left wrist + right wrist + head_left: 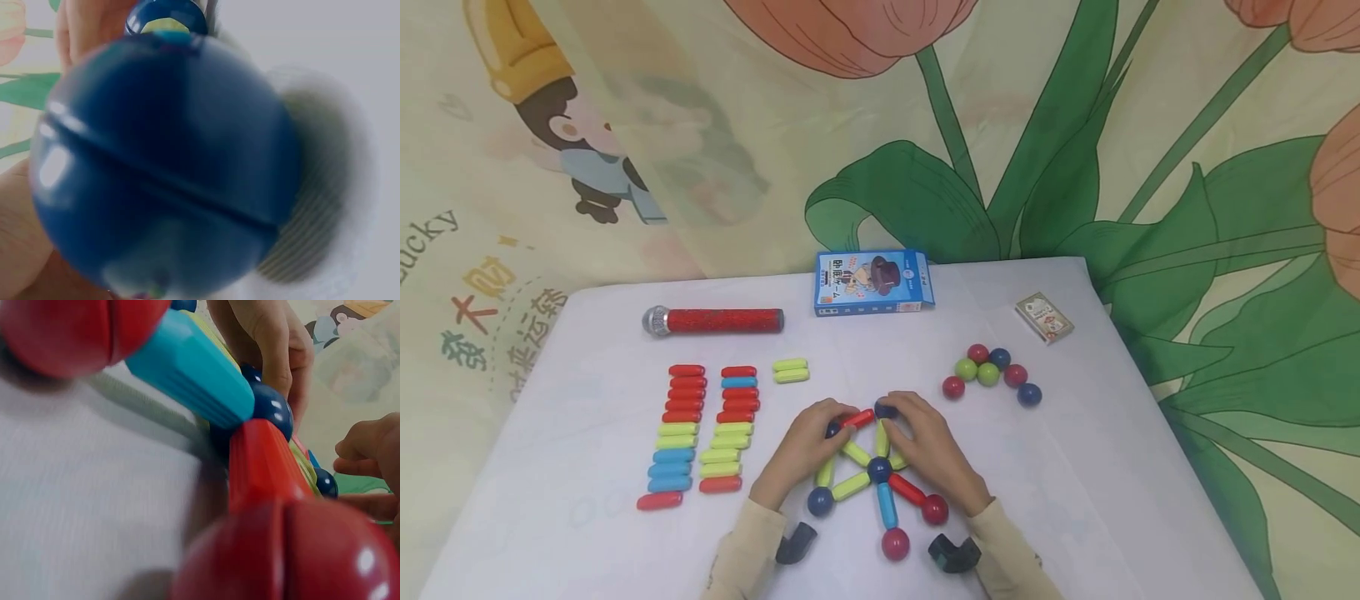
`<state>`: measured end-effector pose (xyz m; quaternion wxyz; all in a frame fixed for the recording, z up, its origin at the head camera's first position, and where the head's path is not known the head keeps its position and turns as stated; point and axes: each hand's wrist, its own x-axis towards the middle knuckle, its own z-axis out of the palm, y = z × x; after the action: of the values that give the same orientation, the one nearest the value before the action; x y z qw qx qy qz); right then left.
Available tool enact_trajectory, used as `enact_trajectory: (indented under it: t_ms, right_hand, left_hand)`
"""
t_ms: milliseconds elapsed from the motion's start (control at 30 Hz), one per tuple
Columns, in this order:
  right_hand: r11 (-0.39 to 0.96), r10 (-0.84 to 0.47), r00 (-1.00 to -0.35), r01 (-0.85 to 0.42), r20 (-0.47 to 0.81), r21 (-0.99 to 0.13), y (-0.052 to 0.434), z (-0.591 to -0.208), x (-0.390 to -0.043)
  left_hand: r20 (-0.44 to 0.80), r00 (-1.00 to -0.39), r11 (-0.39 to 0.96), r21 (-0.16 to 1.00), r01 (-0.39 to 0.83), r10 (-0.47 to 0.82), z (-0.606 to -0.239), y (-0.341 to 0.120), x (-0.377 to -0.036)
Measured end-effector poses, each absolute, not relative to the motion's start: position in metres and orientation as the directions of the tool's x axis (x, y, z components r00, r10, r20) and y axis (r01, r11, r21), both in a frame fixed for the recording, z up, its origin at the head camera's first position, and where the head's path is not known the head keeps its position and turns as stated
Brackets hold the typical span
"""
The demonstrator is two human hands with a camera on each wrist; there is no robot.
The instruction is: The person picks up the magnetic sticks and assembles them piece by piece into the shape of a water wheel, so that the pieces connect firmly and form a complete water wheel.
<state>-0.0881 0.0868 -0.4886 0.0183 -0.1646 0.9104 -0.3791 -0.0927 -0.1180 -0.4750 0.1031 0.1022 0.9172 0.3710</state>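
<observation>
Between my hands on the white table is a spoked figure of magnetic rods and balls, with a blue hub ball [879, 470] in its middle. My left hand [805, 446] pinches a red rod [859, 418] near its left end, beside a blue ball [832, 430] partly hidden by the fingers. With its fingertips, my right hand [931, 442] holds the top blue ball [885, 409], close to the rod's right end. Another blue ball [162, 169] fills the left wrist view. A red rod [265, 462] and a light blue rod [194, 369] end in red balls nearest me.
Rows of red, blue and yellow-green rods [673, 457] lie on the left. Several loose balls [988, 374] sit at the right. Farther back are a red microphone-like tube [726, 321], a blue card box [874, 283] and a small box [1044, 317].
</observation>
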Motion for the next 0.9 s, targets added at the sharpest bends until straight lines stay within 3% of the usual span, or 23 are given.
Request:
enact_trajectory:
  t_ms: [233,400,633,900]
  right_hand:
    - [0.695,-0.324,-0.937,-0.329,0.13,-0.639,0.085,-0.485,-0.086]
    - [0.711,-0.391,-0.891,-0.452,0.231,-0.539,0.088,-0.48,-0.075]
    - [0.651,-0.548,-0.763,-0.647,0.343,-0.398,0.086,-0.478,-0.056]
    - [0.701,-0.592,-0.772,-0.634,0.229,-0.326,0.081,-0.478,-0.045]
  left_hand:
    - [-0.082,-0.962,0.696,0.706,0.128,0.26,-0.475,-0.119,-0.093]
    - [-0.026,-0.989,0.706,0.703,0.085,0.145,-0.473,-0.134,-0.101]
    - [0.17,-0.985,0.856,0.505,0.11,0.026,-0.475,-0.16,-0.123]
    - [0.123,-0.992,0.926,0.369,0.074,0.03,-0.479,-0.167,-0.128]
